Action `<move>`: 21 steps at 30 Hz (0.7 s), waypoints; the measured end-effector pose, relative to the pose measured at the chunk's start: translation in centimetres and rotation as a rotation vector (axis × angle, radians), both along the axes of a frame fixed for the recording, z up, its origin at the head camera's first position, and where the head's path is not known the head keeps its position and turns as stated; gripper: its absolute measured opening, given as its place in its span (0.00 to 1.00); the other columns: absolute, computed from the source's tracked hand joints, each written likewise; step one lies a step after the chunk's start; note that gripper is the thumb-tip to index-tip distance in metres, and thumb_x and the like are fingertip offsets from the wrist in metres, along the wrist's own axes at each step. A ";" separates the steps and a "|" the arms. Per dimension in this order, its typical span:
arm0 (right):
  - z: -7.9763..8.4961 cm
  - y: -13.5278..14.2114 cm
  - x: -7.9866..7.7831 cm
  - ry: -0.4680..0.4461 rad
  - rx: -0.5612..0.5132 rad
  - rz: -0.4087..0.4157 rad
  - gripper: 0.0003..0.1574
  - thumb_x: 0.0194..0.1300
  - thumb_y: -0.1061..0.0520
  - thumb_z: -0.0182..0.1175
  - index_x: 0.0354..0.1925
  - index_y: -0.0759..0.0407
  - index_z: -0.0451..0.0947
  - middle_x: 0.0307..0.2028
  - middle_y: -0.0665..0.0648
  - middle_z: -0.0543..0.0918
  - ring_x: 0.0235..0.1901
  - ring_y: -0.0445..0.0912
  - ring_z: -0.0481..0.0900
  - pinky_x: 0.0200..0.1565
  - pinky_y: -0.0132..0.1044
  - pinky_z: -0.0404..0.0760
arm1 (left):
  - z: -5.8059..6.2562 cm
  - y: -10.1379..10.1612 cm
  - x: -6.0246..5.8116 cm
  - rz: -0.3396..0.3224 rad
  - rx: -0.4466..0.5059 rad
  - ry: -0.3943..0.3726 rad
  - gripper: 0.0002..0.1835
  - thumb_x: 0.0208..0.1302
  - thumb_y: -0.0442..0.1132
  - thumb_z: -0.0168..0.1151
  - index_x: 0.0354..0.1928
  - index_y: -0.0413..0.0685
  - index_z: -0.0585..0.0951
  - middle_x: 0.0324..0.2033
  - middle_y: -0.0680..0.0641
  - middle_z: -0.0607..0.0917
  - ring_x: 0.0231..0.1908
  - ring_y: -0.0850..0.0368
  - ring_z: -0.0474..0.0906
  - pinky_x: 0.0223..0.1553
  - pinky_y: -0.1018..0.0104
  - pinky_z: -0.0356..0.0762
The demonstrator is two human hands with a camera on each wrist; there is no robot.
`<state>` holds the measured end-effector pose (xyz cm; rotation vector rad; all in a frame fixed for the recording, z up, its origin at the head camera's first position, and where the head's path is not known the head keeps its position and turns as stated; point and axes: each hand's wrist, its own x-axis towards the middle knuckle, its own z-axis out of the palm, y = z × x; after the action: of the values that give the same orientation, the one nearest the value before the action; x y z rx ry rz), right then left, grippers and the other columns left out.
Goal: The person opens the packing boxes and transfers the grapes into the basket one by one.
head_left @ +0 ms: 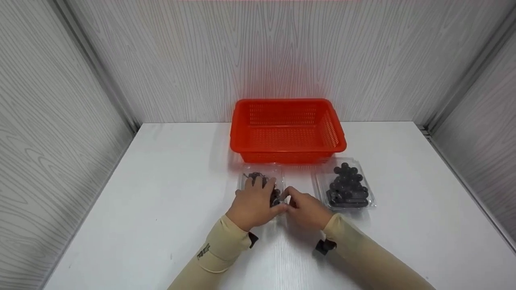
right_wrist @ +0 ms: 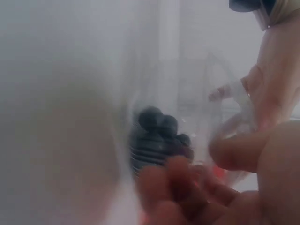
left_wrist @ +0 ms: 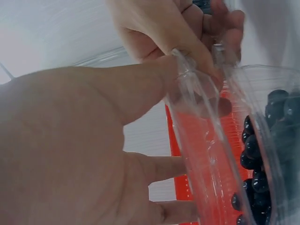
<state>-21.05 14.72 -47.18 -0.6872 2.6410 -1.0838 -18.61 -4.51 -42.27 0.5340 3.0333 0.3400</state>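
Note:
A clear plastic clamshell box (head_left: 246,168) of dark grapes (head_left: 276,194) lies in front of the red basket. Over its top spreads my left hand (head_left: 252,205), fingers fairly straight and thumb at the near right corner. My right hand (head_left: 308,209) pinches the box's edge at that corner with bent fingers, close beside the left thumb. In the left wrist view the clear lid (left_wrist: 206,140) stands a little apart from the part with the grapes (left_wrist: 253,150). The right wrist view is hazy, with grapes (right_wrist: 159,126) seen through the plastic beyond the right fingertips (right_wrist: 152,185).
A second clear box (head_left: 320,181) with dark grapes (head_left: 348,185) sits just right of my right hand. Behind both boxes stands the red plastic basket (head_left: 288,157), nothing inside it. Wood-grain panels (head_left: 177,60) enclose the white table (head_left: 173,181) at the back and sides.

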 end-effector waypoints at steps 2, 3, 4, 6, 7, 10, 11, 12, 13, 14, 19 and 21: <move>0.2 -0.1 -0.1 0.017 0.022 0.007 0.14 0.75 0.57 0.61 0.54 0.60 0.72 0.26 0.51 0.78 0.25 0.43 0.73 0.31 0.40 0.75 | 0.1 -0.1 -0.1 0.009 0.016 -0.025 0.47 0.65 0.71 0.60 0.76 0.47 0.68 0.68 0.33 0.71 0.65 0.33 0.69 0.56 0.30 0.76; 0.3 -0.1 -0.1 0.026 0.024 0.005 0.16 0.75 0.57 0.62 0.55 0.61 0.71 0.27 0.52 0.79 0.26 0.43 0.74 0.32 0.40 0.77 | 0.1 -0.1 -0.2 0.014 0.023 -0.034 0.46 0.65 0.70 0.61 0.76 0.48 0.68 0.68 0.33 0.71 0.66 0.33 0.68 0.58 0.29 0.73; 0.3 -0.2 -0.1 0.036 0.022 0.001 0.18 0.74 0.56 0.62 0.55 0.62 0.70 0.28 0.52 0.79 0.27 0.43 0.74 0.33 0.40 0.77 | 0.2 -0.2 -0.2 0.020 0.033 -0.045 0.46 0.65 0.70 0.61 0.76 0.48 0.68 0.68 0.33 0.71 0.66 0.32 0.68 0.60 0.28 0.71; 0.3 -0.3 -0.2 0.056 0.014 -0.012 0.18 0.73 0.57 0.64 0.54 0.62 0.69 0.30 0.52 0.79 0.29 0.43 0.74 0.34 0.40 0.78 | 0.2 -0.2 -0.3 0.031 0.048 -0.061 0.46 0.65 0.69 0.62 0.76 0.48 0.68 0.69 0.32 0.70 0.68 0.32 0.66 0.62 0.26 0.67; 0.3 -0.4 -0.1 0.070 0.011 -0.023 0.17 0.72 0.58 0.65 0.52 0.61 0.70 0.30 0.52 0.78 0.29 0.44 0.74 0.34 0.40 0.77 | 0.3 -0.2 -0.3 0.036 0.053 -0.064 0.46 0.64 0.69 0.62 0.76 0.48 0.68 0.69 0.32 0.70 0.68 0.31 0.66 0.62 0.26 0.67; 0.4 -0.5 -0.2 0.113 0.009 -0.056 0.12 0.69 0.60 0.67 0.45 0.58 0.73 0.29 0.51 0.77 0.28 0.44 0.73 0.33 0.39 0.75 | 0.2 -0.1 -0.4 0.041 0.054 -0.051 0.46 0.64 0.68 0.64 0.76 0.47 0.69 0.69 0.32 0.71 0.67 0.32 0.68 0.59 0.27 0.72; 0.4 -0.5 -0.2 0.126 0.010 -0.061 0.10 0.68 0.61 0.67 0.43 0.58 0.74 0.29 0.51 0.77 0.29 0.44 0.72 0.33 0.39 0.75 | 0.2 -0.1 -0.5 0.039 0.051 -0.040 0.46 0.64 0.67 0.64 0.75 0.47 0.70 0.68 0.32 0.71 0.66 0.32 0.69 0.57 0.28 0.74; 0.4 -0.5 -0.2 0.136 0.008 -0.065 0.10 0.68 0.62 0.67 0.42 0.57 0.75 0.28 0.50 0.78 0.28 0.44 0.72 0.33 0.39 0.75 | 0.2 0.0 -0.5 0.037 0.045 -0.026 0.45 0.64 0.67 0.64 0.75 0.47 0.70 0.68 0.32 0.72 0.65 0.32 0.70 0.56 0.29 0.75; 0.3 -0.5 -0.2 0.147 0.008 -0.069 0.09 0.67 0.63 0.67 0.41 0.57 0.75 0.28 0.50 0.78 0.28 0.44 0.72 0.32 0.39 0.75 | 0.2 0.0 -0.5 0.036 0.038 -0.014 0.44 0.65 0.66 0.64 0.74 0.46 0.71 0.67 0.33 0.73 0.65 0.33 0.70 0.55 0.29 0.76; 0.3 -0.5 -0.2 0.153 0.009 -0.069 0.09 0.67 0.63 0.67 0.40 0.57 0.75 0.28 0.50 0.78 0.28 0.43 0.72 0.32 0.38 0.75 | 0.1 0.1 -0.5 0.032 0.032 -0.001 0.43 0.65 0.66 0.64 0.73 0.46 0.72 0.66 0.33 0.73 0.64 0.33 0.71 0.53 0.29 0.77; 0.0 -0.4 -0.1 0.146 0.022 -0.067 0.08 0.67 0.64 0.65 0.39 0.57 0.75 0.27 0.49 0.77 0.27 0.43 0.72 0.30 0.38 0.74 | -0.2 0.3 -0.4 0.028 0.023 0.031 0.39 0.65 0.63 0.62 0.70 0.45 0.74 0.63 0.32 0.75 0.61 0.33 0.72 0.50 0.28 0.78; 0.0 -0.5 -0.1 0.156 0.031 -0.066 0.08 0.67 0.64 0.64 0.39 0.57 0.73 0.26 0.49 0.75 0.27 0.43 0.71 0.30 0.38 0.73 | -0.3 0.4 -0.4 0.034 0.025 0.044 0.38 0.65 0.63 0.62 0.69 0.45 0.74 0.62 0.32 0.75 0.61 0.33 0.72 0.49 0.28 0.77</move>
<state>-21.11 14.26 -47.15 -0.7104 2.8241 -1.0431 -19.01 -4.10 -42.58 0.4988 3.0877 0.3736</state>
